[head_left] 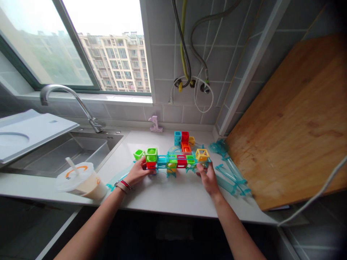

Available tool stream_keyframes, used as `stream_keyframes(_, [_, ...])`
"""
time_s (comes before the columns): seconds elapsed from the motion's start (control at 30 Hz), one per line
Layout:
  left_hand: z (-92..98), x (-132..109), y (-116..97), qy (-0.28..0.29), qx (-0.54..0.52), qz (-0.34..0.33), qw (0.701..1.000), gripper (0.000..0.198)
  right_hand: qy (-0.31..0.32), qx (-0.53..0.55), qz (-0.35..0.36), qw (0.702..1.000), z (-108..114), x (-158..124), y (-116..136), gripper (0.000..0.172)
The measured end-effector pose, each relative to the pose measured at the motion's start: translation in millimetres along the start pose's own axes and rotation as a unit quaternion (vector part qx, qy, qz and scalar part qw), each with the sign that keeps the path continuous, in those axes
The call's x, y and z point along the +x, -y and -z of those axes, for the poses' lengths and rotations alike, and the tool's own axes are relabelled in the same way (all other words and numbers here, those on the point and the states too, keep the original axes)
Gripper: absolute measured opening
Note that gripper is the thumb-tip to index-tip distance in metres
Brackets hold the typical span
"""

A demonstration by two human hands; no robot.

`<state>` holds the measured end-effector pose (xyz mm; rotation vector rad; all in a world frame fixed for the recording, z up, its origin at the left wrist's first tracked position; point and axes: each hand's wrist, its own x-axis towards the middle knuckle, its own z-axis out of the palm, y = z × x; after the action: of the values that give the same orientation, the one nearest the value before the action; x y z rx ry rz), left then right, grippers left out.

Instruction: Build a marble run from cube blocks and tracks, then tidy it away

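Note:
A row of hollow plastic building blocks (181, 161) in red, green and blue stretches across the countertop, with translucent teal track pieces along it. My left hand (138, 172) grips its left end, fingers and thumb around a red block (151, 165) under a green block (151, 154). At the other end, my right hand (208, 177) is closed around the part beneath a yellow block (202, 155); its fingers partly hide that piece. A loose-looking green block (139, 154) sits beside my left hand. Just behind the row stand stacked blue, red and orange blocks (185, 136).
A lidded drink cup with a straw (89, 184) stands left of my left forearm. Teal track pieces (235, 172) lie at right, near a leaning wooden board (300, 126). A purple object (155, 124) stands by the wall. The sink (116, 141) and faucet (73, 97) are left.

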<state>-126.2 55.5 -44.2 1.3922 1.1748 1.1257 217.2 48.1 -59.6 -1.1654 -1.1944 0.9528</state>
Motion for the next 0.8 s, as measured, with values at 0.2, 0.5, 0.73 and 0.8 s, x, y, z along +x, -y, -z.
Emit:
stream_keyframes(0.2, [5.3,-4,-5,0.002,-0.013,0.000,1.000,0.063,-0.001,0.007,-0.004,1.000,-1,-1,3,0.059])
stream_keyframes(0.5, [5.1,2,3,0.030,-0.013,0.003,0.999,0.057,-0.001,-0.004,0.021,1.000,-1,-1,3,0.054])
stream_keyframes(0.73, [4.9,7,1,0.046,0.006,0.000,0.999,0.052,-0.004,-0.002,0.037,0.999,0,2,3,0.054])
stream_keyframes(0.8, [3.8,7,2,0.051,0.004,-0.004,0.999,0.052,-0.003,0.002,0.035,0.999,0,1,5,0.054])
